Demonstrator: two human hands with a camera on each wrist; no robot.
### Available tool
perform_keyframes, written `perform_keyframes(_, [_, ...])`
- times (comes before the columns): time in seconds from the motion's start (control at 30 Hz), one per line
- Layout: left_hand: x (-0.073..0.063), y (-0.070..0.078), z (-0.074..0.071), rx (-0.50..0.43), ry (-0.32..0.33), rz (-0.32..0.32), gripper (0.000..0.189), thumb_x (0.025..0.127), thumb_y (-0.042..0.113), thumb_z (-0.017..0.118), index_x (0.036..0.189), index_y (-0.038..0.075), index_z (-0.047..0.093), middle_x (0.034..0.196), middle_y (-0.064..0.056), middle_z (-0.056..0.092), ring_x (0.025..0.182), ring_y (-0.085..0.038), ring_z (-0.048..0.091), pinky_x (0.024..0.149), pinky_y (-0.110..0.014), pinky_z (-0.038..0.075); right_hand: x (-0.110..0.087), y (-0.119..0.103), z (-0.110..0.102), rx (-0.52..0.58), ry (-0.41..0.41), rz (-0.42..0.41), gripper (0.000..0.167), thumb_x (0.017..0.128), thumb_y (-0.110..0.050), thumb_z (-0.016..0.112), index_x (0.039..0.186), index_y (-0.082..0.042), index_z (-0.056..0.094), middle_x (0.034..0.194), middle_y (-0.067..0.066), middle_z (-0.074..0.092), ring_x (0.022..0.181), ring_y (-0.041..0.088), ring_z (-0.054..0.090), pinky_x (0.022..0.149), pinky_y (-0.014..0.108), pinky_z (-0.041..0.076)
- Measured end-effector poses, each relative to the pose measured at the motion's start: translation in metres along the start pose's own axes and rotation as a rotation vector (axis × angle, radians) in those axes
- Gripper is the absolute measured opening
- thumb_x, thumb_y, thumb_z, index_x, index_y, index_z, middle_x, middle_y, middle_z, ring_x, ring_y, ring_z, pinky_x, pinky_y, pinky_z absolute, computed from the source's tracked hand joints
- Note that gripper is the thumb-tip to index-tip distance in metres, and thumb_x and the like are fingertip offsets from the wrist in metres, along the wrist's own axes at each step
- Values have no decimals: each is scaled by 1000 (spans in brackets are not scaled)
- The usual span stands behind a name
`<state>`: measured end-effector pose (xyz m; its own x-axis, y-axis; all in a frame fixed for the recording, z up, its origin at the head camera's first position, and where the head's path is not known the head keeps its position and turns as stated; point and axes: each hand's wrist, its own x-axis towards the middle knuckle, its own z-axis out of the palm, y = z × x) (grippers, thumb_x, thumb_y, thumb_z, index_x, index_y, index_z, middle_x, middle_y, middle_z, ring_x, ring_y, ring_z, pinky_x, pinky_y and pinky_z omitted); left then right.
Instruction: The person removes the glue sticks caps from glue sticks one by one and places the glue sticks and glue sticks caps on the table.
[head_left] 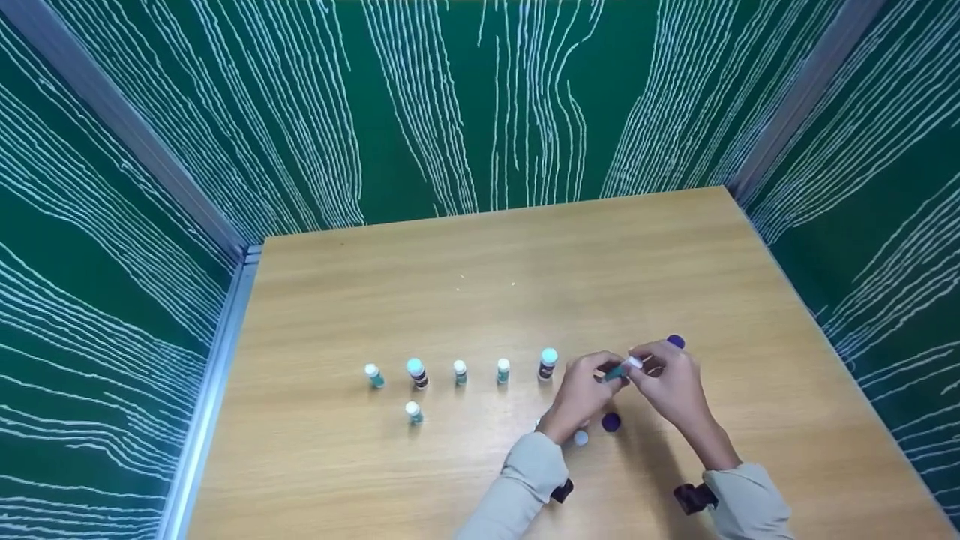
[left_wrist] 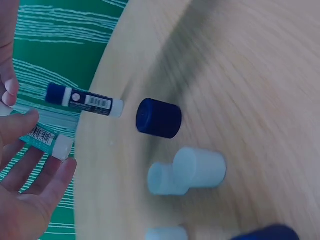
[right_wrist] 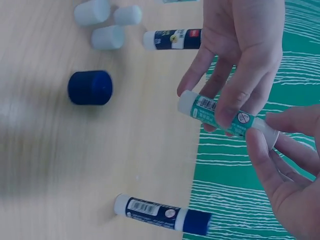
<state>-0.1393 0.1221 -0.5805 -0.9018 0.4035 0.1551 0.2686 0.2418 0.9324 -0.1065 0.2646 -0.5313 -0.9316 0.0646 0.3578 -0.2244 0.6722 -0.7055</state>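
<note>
A green glue stick (right_wrist: pixel 220 112) with a barcode label is held between both hands above the right part of the table. My left hand (head_left: pixel 585 386) grips its green body between thumb and fingers. At the other end, my right hand (head_left: pixel 671 379) pinches the white cap (right_wrist: pixel 267 134) with thumb and fingertips. Whether this cap is loose or seated cannot be told. Below the hands lies a dark blue cap (left_wrist: pixel 159 118), with several white caps (left_wrist: pixel 200 167) close to it. A navy glue stick (right_wrist: pixel 160 214) with a blue cap stands beyond the right hand.
Left of the hands, upright glue sticks form a row: green ones (head_left: pixel 460 373) and dark ones with pale tops (head_left: pixel 418 373). Another green glue stick (head_left: pixel 414 412) stands nearer the front. Green walls with white lines (head_left: pixel 420 105) border the wooden table (head_left: pixel 360 300).
</note>
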Motion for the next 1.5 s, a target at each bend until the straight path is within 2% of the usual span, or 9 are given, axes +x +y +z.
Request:
perform_keyframes(0.27, [-13, 5, -18, 29, -10, 14, 22, 84, 9, 71, 106, 11, 70, 100, 7, 68, 92, 0, 60, 81, -17, 51, -4, -16, -1, 55, -33, -21, 16, 73, 7, 75, 87, 1, 69, 83, 7, 64, 67, 19, 64, 57, 16, 54])
perform_keyframes(0.57, [-24, 8, -34, 57, 0, 39, 23, 82, 6, 72, 105, 9, 70, 98, 5, 69, 91, -1, 61, 80, -17, 52, -7, -28, 5, 68, -43, -89, 18, 72, 5, 78, 85, -4, 69, 81, 1, 64, 66, 13, 64, 55, 21, 55])
perform_keyframes(0.87, [-38, 13, -53, 34, -35, -6, 22, 85, 9, 71, 107, 12, 70, 100, 8, 68, 92, -3, 62, 79, -17, 52, -14, -42, 10, 118, -102, -77, 18, 75, 2, 77, 89, -6, 70, 83, -5, 63, 72, 12, 61, 60, 19, 56])
perform_keyframes(1.1, [-51, 13, -66, 10, -37, -11, 25, 84, 5, 70, 108, 12, 69, 100, 8, 67, 94, -3, 61, 81, -19, 52, -15, -50, 14, 180, -132, -129, 21, 74, 5, 76, 89, -8, 70, 86, -5, 64, 73, 11, 62, 60, 21, 57])
perform_keyframes(1.3, [-60, 12, -78, -47, -15, -68, 24, 85, 7, 70, 108, 13, 69, 103, 9, 66, 95, -4, 61, 80, -18, 52, -15, -52, 16, 204, -121, -167, 23, 71, 8, 77, 89, -7, 70, 85, -4, 66, 71, 13, 64, 58, 20, 56])
perform_keyframes(1.5, [-72, 5, -90, -54, 57, -90, 27, 84, 9, 71, 111, 13, 68, 108, 5, 66, 99, -7, 60, 83, -21, 52, -14, -51, 19, 211, -105, -199, 22, 73, 5, 77, 89, -7, 70, 85, 0, 67, 69, 16, 64, 56, 20, 56])
